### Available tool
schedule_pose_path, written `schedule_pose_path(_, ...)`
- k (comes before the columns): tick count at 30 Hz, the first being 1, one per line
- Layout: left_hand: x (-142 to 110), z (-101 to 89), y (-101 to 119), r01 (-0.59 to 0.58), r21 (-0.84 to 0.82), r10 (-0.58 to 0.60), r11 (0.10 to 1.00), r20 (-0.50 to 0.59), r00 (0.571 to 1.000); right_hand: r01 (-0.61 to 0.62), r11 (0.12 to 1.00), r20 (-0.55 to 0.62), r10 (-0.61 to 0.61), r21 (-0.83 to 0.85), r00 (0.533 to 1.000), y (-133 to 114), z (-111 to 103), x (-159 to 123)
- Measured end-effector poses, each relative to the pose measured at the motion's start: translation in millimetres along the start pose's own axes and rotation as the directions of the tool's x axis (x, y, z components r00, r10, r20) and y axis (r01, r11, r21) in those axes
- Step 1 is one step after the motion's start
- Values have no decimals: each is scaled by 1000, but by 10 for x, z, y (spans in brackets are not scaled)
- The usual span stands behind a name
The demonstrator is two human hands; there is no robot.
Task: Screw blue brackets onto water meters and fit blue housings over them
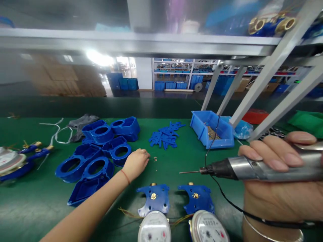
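An electric screwdriver [234, 168] is held at the right of the frame by the right hand [282, 168], its grip closed around the silver body with the fingers wrapped over the top. The bit is pointed toward the left, above the green tabletop [176, 161], and a black cord [224, 196] is seen looped near the nose of the tool.

The left hand [137, 163] is lowered near the center, palm down, its fingers curled toward a small cluster of screws [155, 159]. How far its grip is open, and whether anything is pinched in it, cannot be told, as the fingertips are hidden.

Below the cluster, two blue brackets [157, 198] [199, 198] with brass fittings are laid out side by side, and two round meters [154, 228] [209, 227] are seen at the bottom edge. Blue housings [98, 134] with round openings are grouped left of center, beside the left forearm. Flat blue pieces [165, 136] are piled beyond the screws, and small metal parts [213, 132] are contained in a blue bin [219, 144] to their right.
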State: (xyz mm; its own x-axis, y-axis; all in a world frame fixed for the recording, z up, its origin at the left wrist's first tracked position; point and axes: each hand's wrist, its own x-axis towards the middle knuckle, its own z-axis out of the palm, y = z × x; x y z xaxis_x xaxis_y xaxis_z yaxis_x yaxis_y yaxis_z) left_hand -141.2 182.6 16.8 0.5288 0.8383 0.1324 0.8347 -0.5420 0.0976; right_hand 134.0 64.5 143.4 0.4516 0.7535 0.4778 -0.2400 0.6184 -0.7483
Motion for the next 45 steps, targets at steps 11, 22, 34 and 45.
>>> schedule_pose_path(11, 395, 284, -22, -94, 123, 63, 988, 232, 971, -43, 932, 146, -11, 360, 989, -80, -63, 59)
schedule_pose_path(22, 257, 97, 144, -63, -104, 58, 993, -45, 997, -2, 922, 48, -18, 386, 999, -141, 0, 45)
schedule_pose_path(34, -377, -256, 362, -95, -309, 8, 946, -272, 962, 129, 905, -72, -109, 405, 991, -155, 121, -24)
schedule_pose_path(45, 497, -52, 980, -347, -297, 374, 890, 38, 927, 557, 817, -237, -518, 148, 822, -502, -332, 63)
